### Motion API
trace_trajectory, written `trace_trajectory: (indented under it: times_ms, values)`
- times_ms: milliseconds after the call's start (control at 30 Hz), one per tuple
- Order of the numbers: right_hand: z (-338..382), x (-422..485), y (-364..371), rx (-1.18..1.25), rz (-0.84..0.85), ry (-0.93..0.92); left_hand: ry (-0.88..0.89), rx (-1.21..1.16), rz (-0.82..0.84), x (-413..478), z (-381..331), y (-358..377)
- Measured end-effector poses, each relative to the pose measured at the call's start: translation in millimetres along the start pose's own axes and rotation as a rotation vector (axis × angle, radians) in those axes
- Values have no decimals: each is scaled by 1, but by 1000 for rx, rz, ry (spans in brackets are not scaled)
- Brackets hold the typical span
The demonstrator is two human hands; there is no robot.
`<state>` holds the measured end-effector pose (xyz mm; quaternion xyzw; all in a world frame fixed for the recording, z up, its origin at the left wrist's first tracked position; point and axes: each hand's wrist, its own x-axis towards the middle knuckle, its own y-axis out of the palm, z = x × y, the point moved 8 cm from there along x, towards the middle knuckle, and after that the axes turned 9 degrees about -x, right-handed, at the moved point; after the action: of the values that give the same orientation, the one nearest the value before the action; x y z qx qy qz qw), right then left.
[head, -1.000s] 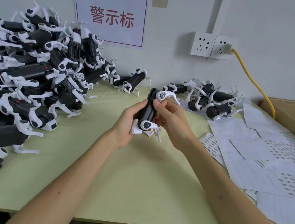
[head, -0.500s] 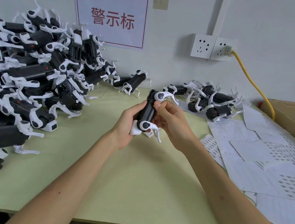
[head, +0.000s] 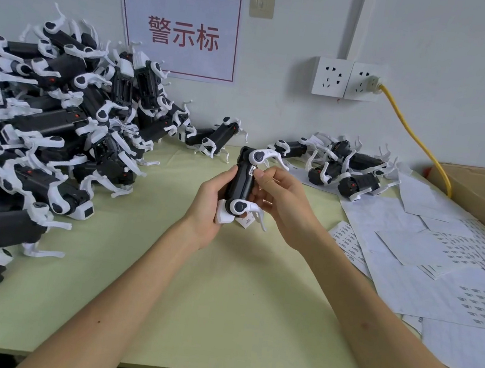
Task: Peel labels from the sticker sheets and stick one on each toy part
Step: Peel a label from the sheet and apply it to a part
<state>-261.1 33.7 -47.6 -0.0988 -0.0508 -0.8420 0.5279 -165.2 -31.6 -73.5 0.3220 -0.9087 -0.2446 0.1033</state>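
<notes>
A black toy part with white legs [head: 242, 184] is held upright above the green table [head: 220, 290]. My left hand [head: 212, 204] grips its body from the left. My right hand [head: 279, 198] is on its right side, the thumb and forefinger pinching a small white label [head: 251, 171] against the upper body. A second small label [head: 247, 220] shows under the toy's lower leg. Sticker sheets [head: 442, 262] lie spread out to the right.
A big heap of black-and-white toy parts [head: 40, 130] fills the left of the table. A few more toy parts [head: 346, 167] lie at the back by the wall. A cardboard box [head: 482, 199] stands at the right, with a yellow cable [head: 413, 136] running from the wall socket.
Both hands stay on the toy part. My right thumb and forefinger have shifted to the upper body, where a small label now shows.
</notes>
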Motion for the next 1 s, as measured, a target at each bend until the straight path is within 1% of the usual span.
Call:
trace_trajectory:
  times_ms: [200, 333, 833, 1000]
  values:
    - [1, -3, -1, -47, -23, -14, -38, 15, 5, -2, 4, 3]
    - [1, -2, -1, -82, -28, -16, -42, 42, -24, -1, 5, 3]
    - [-1, 0, -1, -94, -25, -26, -39, 62, 3, 1, 4, 0]
    - [-3, -1, -9, -135, -144, -6, -57, 18, 27, 2, 8, 5]
